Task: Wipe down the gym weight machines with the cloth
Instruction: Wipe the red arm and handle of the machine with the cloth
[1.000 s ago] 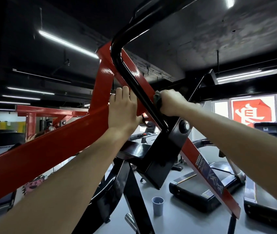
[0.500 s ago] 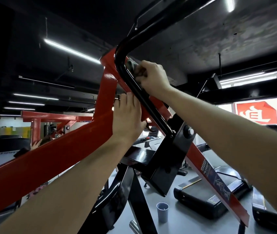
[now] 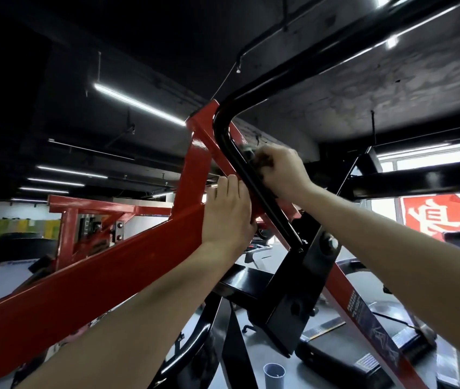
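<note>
High on the weight machine (image 3: 302, 279), just under the bend of its black tube (image 3: 223, 136), the right hand (image 3: 282, 171) grips the dark cloth (image 3: 250, 153) bunched against the tube, while the left hand (image 3: 227, 214) lies flat, fingers straight, on the red frame (image 3: 111, 276) beside it. Wiping this tube looks to be the step in hand; next the cloth probably needs sliding along it under steady pressure, wrapped round to reach the far side.

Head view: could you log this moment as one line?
stage: wiping | right hand: grips cloth on black bar | left hand: rests on red frame
</note>
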{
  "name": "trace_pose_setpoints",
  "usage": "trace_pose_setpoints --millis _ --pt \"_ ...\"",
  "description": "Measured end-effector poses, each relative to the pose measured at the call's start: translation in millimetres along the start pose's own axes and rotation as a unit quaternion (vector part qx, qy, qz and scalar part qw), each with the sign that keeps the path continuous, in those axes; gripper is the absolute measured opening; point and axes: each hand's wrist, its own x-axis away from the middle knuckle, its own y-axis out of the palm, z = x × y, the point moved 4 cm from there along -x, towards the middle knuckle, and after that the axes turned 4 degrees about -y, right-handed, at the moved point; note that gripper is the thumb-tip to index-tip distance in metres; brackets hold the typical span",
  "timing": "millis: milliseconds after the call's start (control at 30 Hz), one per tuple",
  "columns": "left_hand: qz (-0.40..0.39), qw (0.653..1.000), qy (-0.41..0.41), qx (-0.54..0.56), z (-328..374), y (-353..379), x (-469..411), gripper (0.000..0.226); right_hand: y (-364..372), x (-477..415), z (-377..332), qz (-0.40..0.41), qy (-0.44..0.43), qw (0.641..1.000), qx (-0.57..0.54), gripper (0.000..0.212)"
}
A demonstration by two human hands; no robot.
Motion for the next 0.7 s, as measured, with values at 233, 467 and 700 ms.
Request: trace_pose_setpoints --millis 233,467,700 --pt "-0.023 1.000 0.000 0.000 -5.3 4.0 0.7 0.087 -6.5 -58.3 -84.1 0.056 -0.082 0.989 -0.112 0.019" --pt "-0.034 0.999 0.002 0.006 -7.6 0.5 0.6 0.086 8.7 -18.0 -27.9 0.013 -0.086 0.995 -0.046 0.027" --pt "-0.103 0.994 -0.003 0.037 -10.1 -7.3 4.6 0.071 0.8 40.4 8.9 -0.208 -0.009 0.973 0.095 0.017"
